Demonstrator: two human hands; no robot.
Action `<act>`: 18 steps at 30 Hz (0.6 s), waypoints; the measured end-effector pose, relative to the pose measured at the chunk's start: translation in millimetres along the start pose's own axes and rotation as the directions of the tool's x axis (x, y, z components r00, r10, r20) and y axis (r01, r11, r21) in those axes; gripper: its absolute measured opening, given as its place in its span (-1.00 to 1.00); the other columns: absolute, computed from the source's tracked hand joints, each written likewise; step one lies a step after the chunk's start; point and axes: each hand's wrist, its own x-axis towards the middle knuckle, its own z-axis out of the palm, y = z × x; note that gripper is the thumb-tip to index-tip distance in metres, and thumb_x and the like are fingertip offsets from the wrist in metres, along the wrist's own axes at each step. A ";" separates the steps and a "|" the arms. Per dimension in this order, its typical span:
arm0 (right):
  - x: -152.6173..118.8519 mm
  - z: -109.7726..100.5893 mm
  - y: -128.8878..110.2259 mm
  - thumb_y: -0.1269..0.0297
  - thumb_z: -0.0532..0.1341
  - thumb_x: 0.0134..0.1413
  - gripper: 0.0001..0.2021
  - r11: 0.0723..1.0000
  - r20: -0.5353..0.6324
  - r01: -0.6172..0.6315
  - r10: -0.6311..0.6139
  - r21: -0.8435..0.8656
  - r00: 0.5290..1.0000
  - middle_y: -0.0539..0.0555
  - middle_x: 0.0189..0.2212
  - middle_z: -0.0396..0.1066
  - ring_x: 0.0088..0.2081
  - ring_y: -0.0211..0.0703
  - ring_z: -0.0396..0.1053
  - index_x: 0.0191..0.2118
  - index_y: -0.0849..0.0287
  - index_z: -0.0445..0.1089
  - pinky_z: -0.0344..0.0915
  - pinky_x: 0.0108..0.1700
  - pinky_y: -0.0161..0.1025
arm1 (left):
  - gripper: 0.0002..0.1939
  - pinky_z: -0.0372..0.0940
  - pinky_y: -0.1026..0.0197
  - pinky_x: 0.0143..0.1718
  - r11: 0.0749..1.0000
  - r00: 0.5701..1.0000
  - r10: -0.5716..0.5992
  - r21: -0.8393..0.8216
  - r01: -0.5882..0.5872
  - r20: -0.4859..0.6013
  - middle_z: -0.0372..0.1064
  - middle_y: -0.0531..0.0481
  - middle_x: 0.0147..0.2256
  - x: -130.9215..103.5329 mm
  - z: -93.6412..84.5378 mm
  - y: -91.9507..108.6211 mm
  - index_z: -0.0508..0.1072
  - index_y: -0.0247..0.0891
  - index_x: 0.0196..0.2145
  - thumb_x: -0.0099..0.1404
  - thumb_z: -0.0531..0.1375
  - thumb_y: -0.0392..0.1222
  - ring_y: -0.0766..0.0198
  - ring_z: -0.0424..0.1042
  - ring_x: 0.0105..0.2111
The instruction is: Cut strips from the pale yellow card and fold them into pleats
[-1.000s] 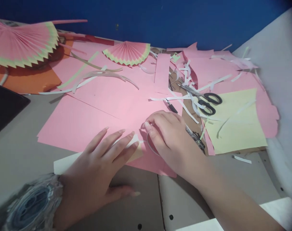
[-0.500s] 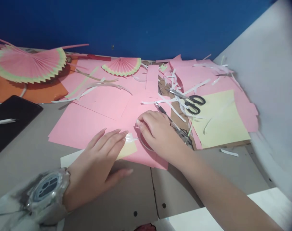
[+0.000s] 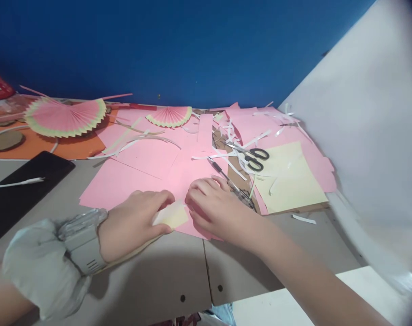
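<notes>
Pale yellow paper [image 3: 179,218], whitish along its far side, lies over the near edge of pink sheets [image 3: 124,183], pinched by the left hand [image 3: 133,225]; beside it curls the right hand [image 3: 221,208], its hold hidden.

No legible txt or nos.
</notes>
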 end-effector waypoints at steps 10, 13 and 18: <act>-4.9 9.0 10.0 0.32 0.11 0.12 -0.94 0.991 -0.102 0.054 -0.042 0.121 0.994 0.03 -0.20 0.25 -0.06 -0.19 0.17 -0.26 0.13 0.24 -0.10 0.16 -0.10 | -0.82 0.10 0.11 -0.14 0.998 0.992 0.068 -0.016 -0.067 0.106 0.33 0.07 -0.26 -8.0 1.4 0.8 0.36 -0.19 -0.25 0.34 0.06 -0.07 0.19 0.29 -0.22; -5.9 8.9 11.5 0.31 0.11 0.14 -0.95 0.990 -0.105 0.051 -0.037 0.132 0.994 0.03 -0.21 0.25 -0.07 -0.20 0.18 -0.27 0.13 0.24 -0.08 0.15 -0.11 | -0.82 0.08 0.12 -0.17 0.998 0.991 0.069 -0.003 -0.069 0.114 0.29 0.07 -0.31 -10.6 1.5 1.8 0.33 -0.23 -0.34 0.34 0.06 -0.09 0.21 0.27 -0.26; -7.9 10.0 10.5 0.34 0.09 0.14 -0.96 0.994 -0.097 0.043 -0.034 0.096 0.995 0.06 -0.18 0.25 -0.04 -0.16 0.17 -0.27 0.14 0.24 -0.09 0.16 -0.07 | -0.84 0.04 0.11 -0.17 0.998 0.991 0.057 0.015 -0.059 0.118 0.26 0.07 -0.31 -13.1 5.9 3.3 0.33 -0.21 -0.37 0.33 0.06 -0.12 0.22 0.24 -0.28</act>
